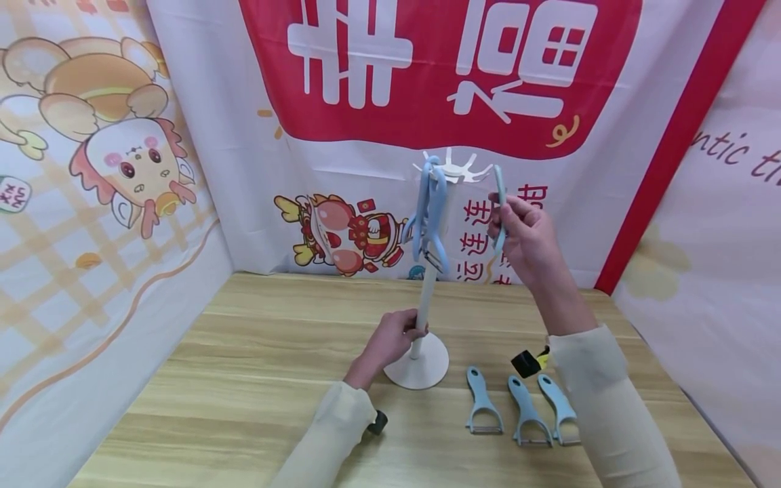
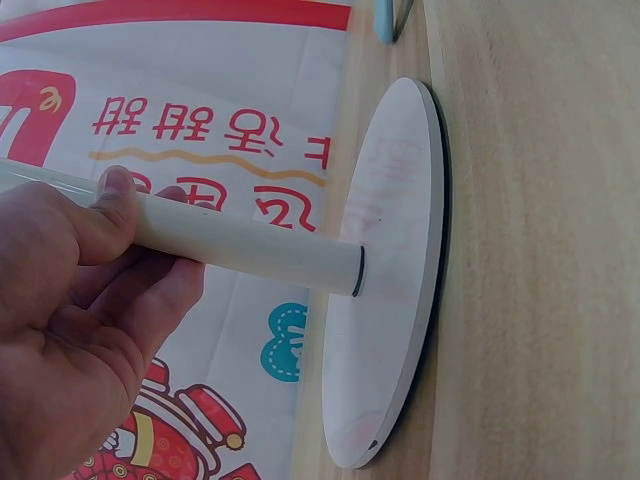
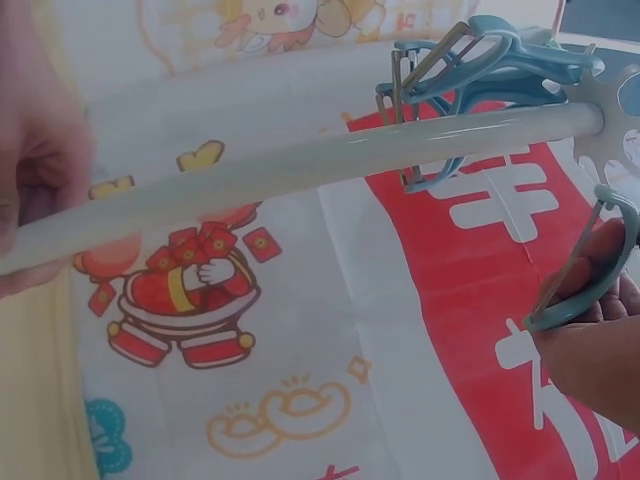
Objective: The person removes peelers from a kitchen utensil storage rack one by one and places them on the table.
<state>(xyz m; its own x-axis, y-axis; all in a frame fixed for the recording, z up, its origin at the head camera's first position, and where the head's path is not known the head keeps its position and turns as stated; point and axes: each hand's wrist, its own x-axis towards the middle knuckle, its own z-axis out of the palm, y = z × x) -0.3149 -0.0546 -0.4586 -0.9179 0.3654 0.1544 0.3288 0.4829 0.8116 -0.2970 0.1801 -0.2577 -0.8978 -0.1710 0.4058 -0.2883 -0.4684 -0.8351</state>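
My left hand (image 1: 396,337) grips the lower pole of a white stand (image 1: 425,298), just above its round base (image 2: 385,300). In the left wrist view the thumb and fingers wrap the pole. High at the right of the stand, my right hand (image 1: 521,227) pinches a light blue peeler (image 1: 500,196), its top end right by one prong of the stand's pronged top (image 1: 454,169). Several blue peelers (image 1: 432,210) hang together from the prongs on the left side. The right wrist view shows the held peeler (image 3: 590,285) with its blade beside the fingers.
Three more blue peelers (image 1: 483,407) lie on the wooden table (image 1: 244,379) to the right of the base. Printed cloth (image 1: 256,203) forms a wall behind the table and on both sides. A black wrist strap piece (image 1: 525,364) sits by the right sleeve.
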